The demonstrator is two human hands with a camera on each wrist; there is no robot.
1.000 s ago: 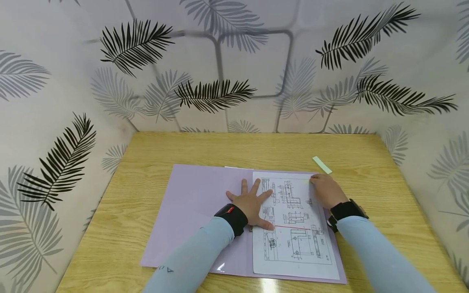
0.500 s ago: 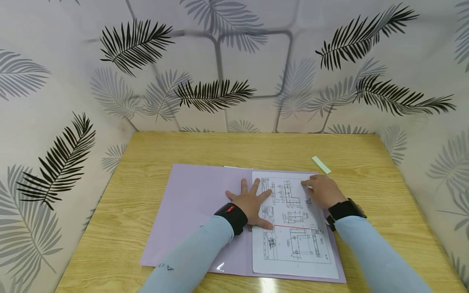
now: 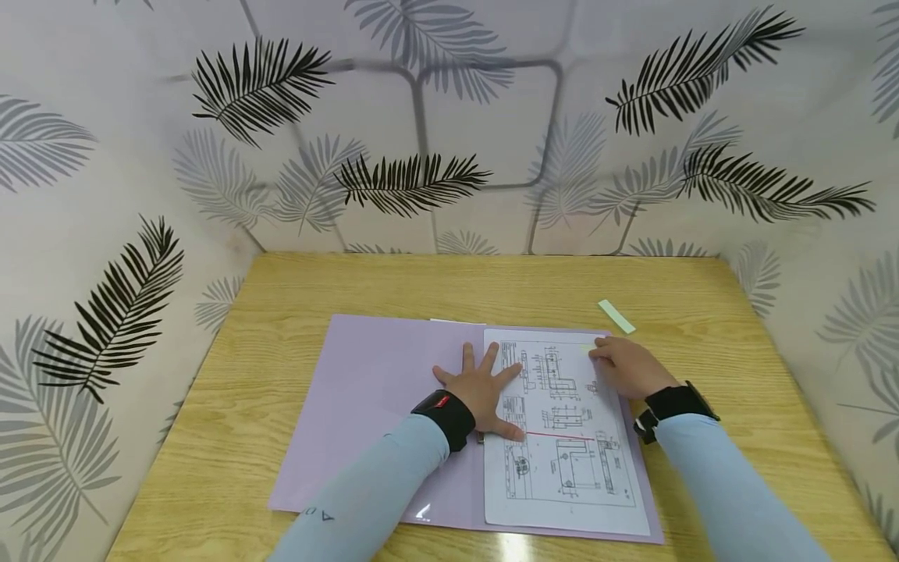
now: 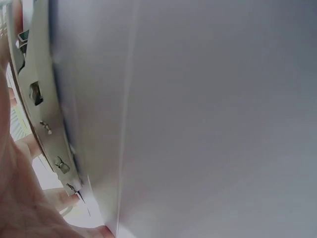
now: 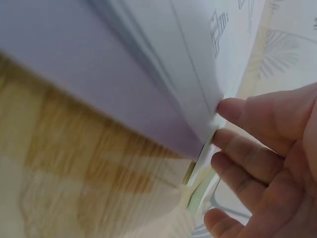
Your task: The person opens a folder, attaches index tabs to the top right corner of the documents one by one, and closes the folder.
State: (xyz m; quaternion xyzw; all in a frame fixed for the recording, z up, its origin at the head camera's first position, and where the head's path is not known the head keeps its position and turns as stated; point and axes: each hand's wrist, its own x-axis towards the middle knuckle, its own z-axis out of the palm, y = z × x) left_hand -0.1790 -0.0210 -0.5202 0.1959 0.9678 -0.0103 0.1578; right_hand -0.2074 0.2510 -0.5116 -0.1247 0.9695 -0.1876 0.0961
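A lilac file folder (image 3: 365,406) lies spread on the wooden table, with a sheet of technical drawings (image 3: 562,484) on its right half. My left hand (image 3: 480,394) rests with fingers splayed across the spine and the sheet's left edge. Beneath that palm runs the metal clip (image 4: 44,119) of the folder, mostly hidden in the head view. At the sheet's upper right corner, my right hand (image 3: 627,365) touches the page with thumb and fingertips. A faint yellowish patch, like a sticky tab (image 3: 586,349), shows beside those fingertips. In the right wrist view, thumb and forefinger are apart at the tips.
A pale green paper strip (image 3: 616,316) lies on the table (image 3: 421,285) just beyond the folder's upper right corner. A white edge (image 3: 456,321) sticks out behind the folder's top. Leaf-patterned cloth (image 3: 485,133) walls the table's back and sides.
My right hand slid left over the page corner, then back right to the corner. The left hand, folder and green strip have stayed put.
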